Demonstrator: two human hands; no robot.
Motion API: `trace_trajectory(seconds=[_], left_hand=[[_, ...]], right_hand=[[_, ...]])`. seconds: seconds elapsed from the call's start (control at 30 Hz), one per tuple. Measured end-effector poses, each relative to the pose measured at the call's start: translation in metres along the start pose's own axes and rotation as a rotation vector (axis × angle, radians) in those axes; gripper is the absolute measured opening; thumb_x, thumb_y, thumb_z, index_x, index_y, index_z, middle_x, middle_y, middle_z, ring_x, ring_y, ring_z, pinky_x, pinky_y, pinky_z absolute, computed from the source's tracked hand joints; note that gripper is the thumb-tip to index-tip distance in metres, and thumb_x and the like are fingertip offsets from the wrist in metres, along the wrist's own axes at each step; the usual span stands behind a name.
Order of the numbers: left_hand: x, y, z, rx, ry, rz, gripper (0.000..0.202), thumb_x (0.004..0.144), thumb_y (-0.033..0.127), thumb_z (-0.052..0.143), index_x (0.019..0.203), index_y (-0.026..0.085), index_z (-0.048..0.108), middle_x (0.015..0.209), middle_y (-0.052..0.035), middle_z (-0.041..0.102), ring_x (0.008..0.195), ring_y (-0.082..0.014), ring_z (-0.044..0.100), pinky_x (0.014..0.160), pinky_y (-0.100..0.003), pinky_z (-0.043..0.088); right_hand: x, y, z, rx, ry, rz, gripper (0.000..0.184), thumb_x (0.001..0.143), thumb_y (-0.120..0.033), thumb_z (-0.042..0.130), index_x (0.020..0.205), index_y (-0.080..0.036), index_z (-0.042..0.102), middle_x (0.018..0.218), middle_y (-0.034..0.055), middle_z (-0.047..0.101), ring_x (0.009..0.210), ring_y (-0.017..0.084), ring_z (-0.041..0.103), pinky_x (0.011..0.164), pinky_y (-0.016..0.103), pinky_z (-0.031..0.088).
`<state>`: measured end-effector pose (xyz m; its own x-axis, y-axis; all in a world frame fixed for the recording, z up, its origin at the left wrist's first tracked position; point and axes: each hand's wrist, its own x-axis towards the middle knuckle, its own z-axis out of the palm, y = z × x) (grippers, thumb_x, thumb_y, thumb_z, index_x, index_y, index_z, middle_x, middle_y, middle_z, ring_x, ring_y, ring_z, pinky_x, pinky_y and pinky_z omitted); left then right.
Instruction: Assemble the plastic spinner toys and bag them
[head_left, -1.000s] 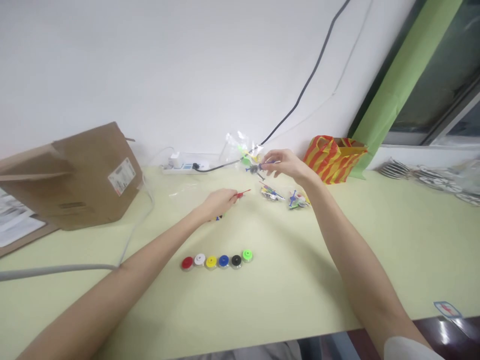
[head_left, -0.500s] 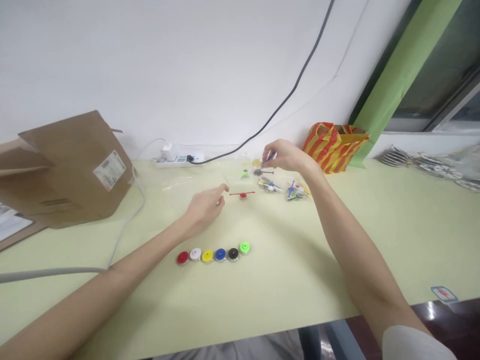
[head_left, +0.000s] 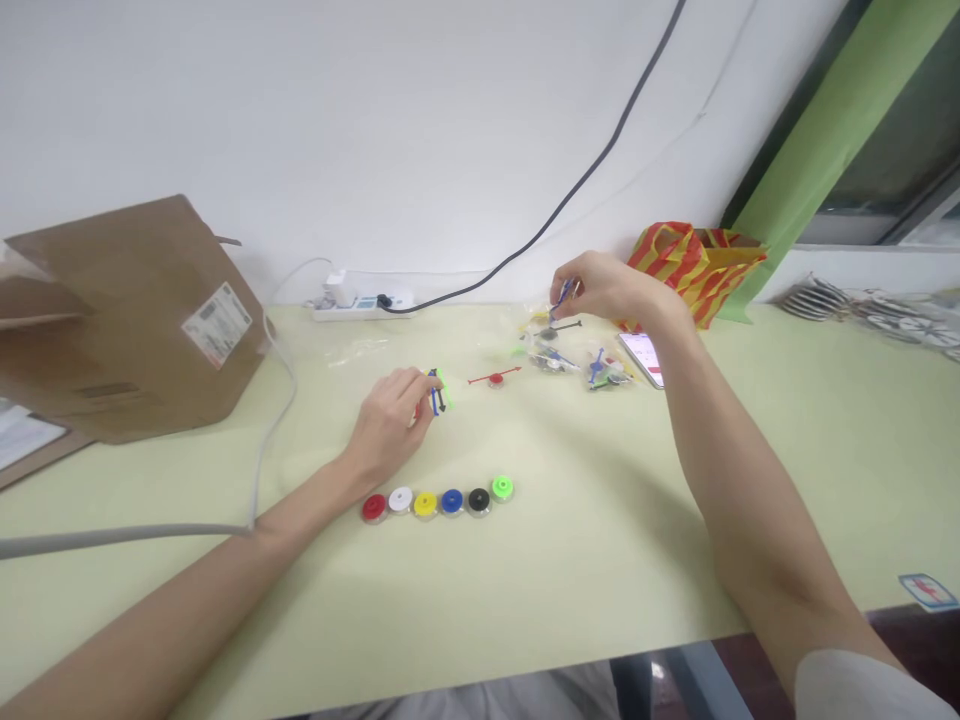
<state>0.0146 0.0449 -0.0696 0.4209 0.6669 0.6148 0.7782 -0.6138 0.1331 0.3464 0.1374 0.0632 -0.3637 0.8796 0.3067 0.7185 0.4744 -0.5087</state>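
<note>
My left hand (head_left: 394, 415) is closed over the table, with thin arrow-shaped pieces (head_left: 438, 392) in blue, black and green sticking out of its fingers. My right hand (head_left: 592, 285) pinches a blue arrow piece (head_left: 564, 295), seen only in part, above the loose parts at the back. A red arrow (head_left: 496, 379) on a small round base lies between the hands. A black arrow (head_left: 551, 333) lies just below my right hand. Bagged arrow sets (head_left: 551, 358) and another small bag (head_left: 606, 370) rest nearby. In front, a row of round pieces runs from red (head_left: 374, 508) to green (head_left: 502, 488).
A cardboard box (head_left: 135, 330) and a grey cable (head_left: 120, 540) occupy the left. A power strip (head_left: 364, 307) lies against the wall. At the right are a striped bag (head_left: 686, 270), a phone (head_left: 641, 357) and stacked discs (head_left: 814, 298).
My left hand has turned and closed, and arrow pieces now show in its fingers. My right hand still pinches the blue piece. The view has shifted slightly, and the phone has come into sight.
</note>
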Motion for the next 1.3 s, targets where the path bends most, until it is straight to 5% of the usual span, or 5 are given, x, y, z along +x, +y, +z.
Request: trace_trajectory(seconds=[0.3,0.5,0.83,1.07,1.3], left_hand=[[-0.001,-0.001,0.002,-0.024,0.018,0.054,0.024,0.098,0.011,0.042,0.111,0.018,0.061,0.107,-0.0102,0.065,0.102,-0.0249,0.060,0.090,-0.041,0.048],[-0.002,-0.001,0.003,-0.056,-0.004,0.079,0.031,0.098,0.010,0.040,0.122,0.018,0.059,0.120,-0.0120,0.065,0.117,-0.0257,0.059,0.100,-0.043,0.047],[-0.001,-0.002,0.005,-0.072,-0.124,0.073,0.034,0.101,0.016,0.040,0.131,0.019,0.055,0.136,-0.0117,0.062,0.132,-0.0259,0.055,0.111,-0.045,0.043],[-0.001,-0.004,0.006,-0.090,-0.045,0.102,0.031,0.099,0.012,0.040,0.122,0.020,0.059,0.128,-0.0100,0.066,0.134,-0.0249,0.054,0.111,-0.045,0.043],[-0.002,0.002,0.003,-0.123,0.039,0.063,0.029,0.101,0.015,0.041,0.124,0.021,0.058,0.127,-0.0105,0.066,0.127,-0.0243,0.058,0.109,-0.044,0.044]], right_hand=[[-0.012,-0.023,-0.013,-0.222,-0.158,0.127,0.022,0.075,-0.026,0.086,0.091,-0.020,0.073,0.086,0.0053,0.067,0.074,0.019,0.061,0.062,0.032,0.042],[-0.011,-0.036,0.001,-0.232,-0.098,0.042,0.037,0.081,-0.024,0.080,0.116,-0.020,0.068,0.092,0.0060,0.068,0.079,0.020,0.062,0.065,0.032,0.043],[0.007,-0.021,0.022,-0.060,0.135,-0.104,0.002,0.083,-0.015,0.071,0.081,-0.016,0.070,0.082,0.0062,0.068,0.080,0.019,0.061,0.077,0.034,0.049],[-0.008,-0.036,0.002,-0.035,0.209,-0.115,0.008,0.085,-0.016,0.066,0.078,-0.018,0.070,0.082,0.0068,0.068,0.084,0.021,0.063,0.079,0.038,0.053],[-0.020,-0.046,-0.018,-0.124,0.470,-0.206,0.006,0.089,-0.021,0.062,0.084,-0.019,0.066,0.099,0.0078,0.069,0.094,0.023,0.064,0.084,0.040,0.054]])
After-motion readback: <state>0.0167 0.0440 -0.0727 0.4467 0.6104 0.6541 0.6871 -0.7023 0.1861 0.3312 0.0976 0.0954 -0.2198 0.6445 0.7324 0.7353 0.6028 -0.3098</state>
